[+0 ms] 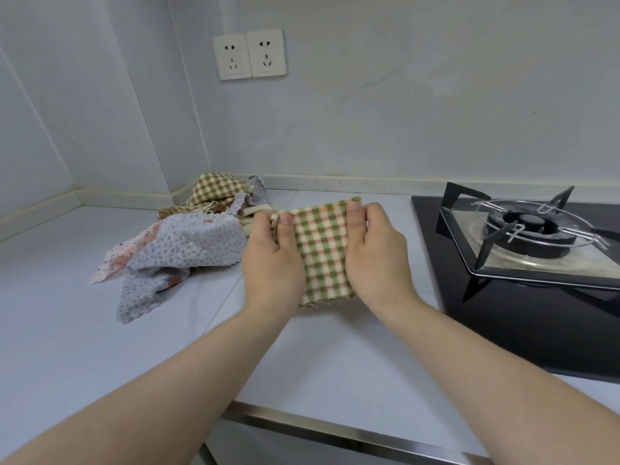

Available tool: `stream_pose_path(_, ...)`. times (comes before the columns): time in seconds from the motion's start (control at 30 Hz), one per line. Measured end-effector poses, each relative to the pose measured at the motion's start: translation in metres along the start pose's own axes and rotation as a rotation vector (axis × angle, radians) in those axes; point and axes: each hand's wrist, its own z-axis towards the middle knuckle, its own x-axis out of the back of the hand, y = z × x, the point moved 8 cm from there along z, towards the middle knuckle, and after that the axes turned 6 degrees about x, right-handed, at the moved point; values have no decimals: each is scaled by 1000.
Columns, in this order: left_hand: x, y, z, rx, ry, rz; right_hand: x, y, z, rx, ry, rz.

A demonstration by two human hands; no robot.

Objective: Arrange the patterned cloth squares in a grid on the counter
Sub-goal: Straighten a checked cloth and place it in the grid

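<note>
A green, orange and cream checked cloth square [322, 253] hangs upright between both hands above the white counter [318, 357]. My left hand [271, 260] pinches its upper left corner with the thumb on the front. My right hand [375, 253] pinches the upper right corner the same way. Its lower edge hangs close to the counter. A loose heap of other cloths lies at the back left: a grey dotted cloth [181, 250], a pink floral cloth [120, 260] and another checked cloth [214, 189].
A black glass gas hob [523, 317] with a burner and pan support [526, 229] fills the right side. The wall corner stands behind the heap, with two sockets [250, 53] above it. The counter's front edge has a metal strip [335, 431].
</note>
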Motion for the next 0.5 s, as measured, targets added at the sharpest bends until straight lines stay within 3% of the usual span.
stream_pose_path(0.5, -9, -37, 5, 152, -32, 174, -18, 44, 0, -179, -130, -80)
